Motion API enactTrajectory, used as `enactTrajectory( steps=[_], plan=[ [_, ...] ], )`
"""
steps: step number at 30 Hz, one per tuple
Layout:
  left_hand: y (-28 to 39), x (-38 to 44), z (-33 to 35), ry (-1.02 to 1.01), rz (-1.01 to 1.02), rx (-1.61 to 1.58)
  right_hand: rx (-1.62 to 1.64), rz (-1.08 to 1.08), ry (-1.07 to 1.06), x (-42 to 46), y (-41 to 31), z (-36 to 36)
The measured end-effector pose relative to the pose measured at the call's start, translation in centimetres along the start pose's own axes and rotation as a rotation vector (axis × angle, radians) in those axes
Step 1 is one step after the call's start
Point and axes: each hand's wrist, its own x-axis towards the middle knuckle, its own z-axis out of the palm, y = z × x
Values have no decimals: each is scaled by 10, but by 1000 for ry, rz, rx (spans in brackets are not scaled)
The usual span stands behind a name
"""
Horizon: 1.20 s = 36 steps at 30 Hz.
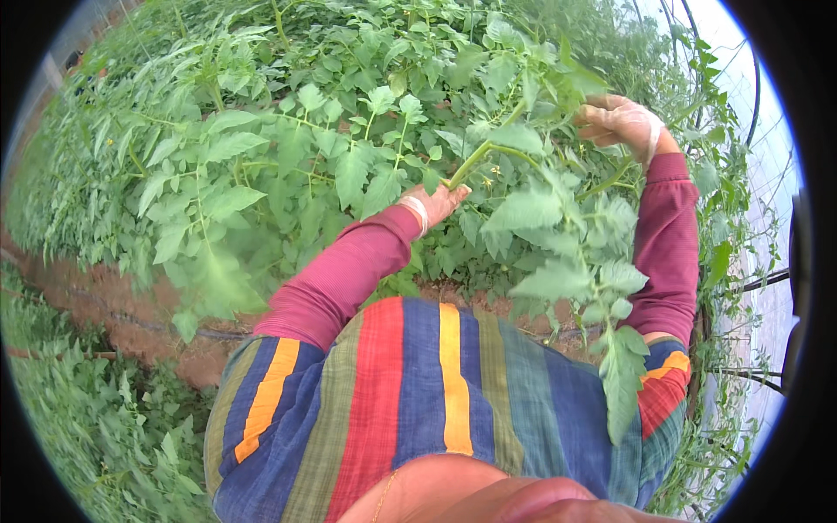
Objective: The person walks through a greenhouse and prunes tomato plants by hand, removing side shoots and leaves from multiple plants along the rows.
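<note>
Tomato plants (353,163) with green leaves and small yellow flowers stand close before me. My left hand (439,202), in a thin see-through glove, is closed around a thick green tomato stem (474,165) near the middle. That stem slants up to the right, and a leafy side branch (575,229) arches from it down over my striped top. At the upper right my right hand (611,123), gloved likewise, is raised beside the blurred leafy tip of the plant. Its fingers are bent towards the leaves; whether they grip anything is unclear.
A strip of brown soil (153,314) with a dark drip line (212,333) runs below the plants. More plants (124,425) grow at the lower left. Clear plastic sheeting (762,216) with dark cords or pipes and climbing vines lies along the right.
</note>
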Motion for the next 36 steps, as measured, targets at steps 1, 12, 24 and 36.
enactTrajectory(
  steps=[1,12,24,36],
  plan=[
    [0,-6,-8,-29,-60,43,-164,4,7,-8,-23,-4],
    [61,-36,-67,-27,-264,-282,97,-503,-104,-30,-199,62],
    [22,-16,-55,335,-92,-672,-233,-362,86,0,-115,20],
    [45,-25,-104,51,398,-361,219,-183,-614,5,-169,57]
  ],
)
